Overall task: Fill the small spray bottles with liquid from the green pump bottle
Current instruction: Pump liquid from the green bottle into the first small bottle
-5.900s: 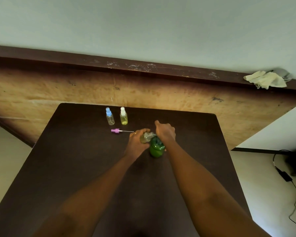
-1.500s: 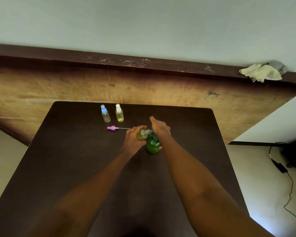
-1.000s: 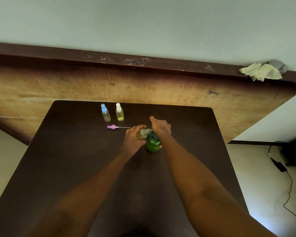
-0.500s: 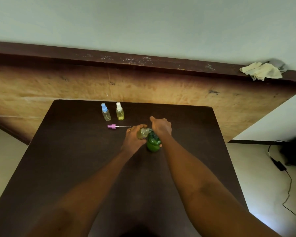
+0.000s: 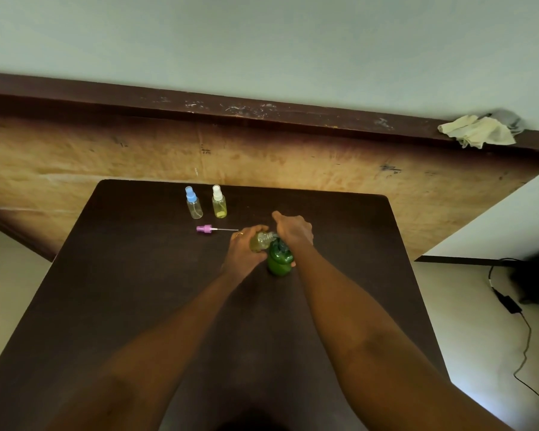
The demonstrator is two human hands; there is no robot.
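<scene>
Mid-fill, roughly halfway through by my read. Left hand (image 5: 243, 250) has its fingers wrapped round the open small bottle (image 5: 260, 241), tilted with its neck at the spout of the green pump bottle (image 5: 279, 259). That bottle stands near the middle of the table (image 5: 137, 290), a bit toward the far edge. Right hand (image 5: 294, 229) sits on the pump top, fingers curled down over it, thumb sticking out toward the far edge.

The held bottle already shows yellowish liquid; I cannot tell the level. Its pink spray top (image 5: 204, 228) lies loose on the table just left of the left hand, tube pointing at it.

Near the far edge, the white-capped bottle (image 5: 219, 204) looks full of yellow, so likely done. The blue-capped bottle (image 5: 194, 204) beside it looks clear, so likely not filled yet.

Left to do: finish this one, refit the pink top, then the blue one.
</scene>
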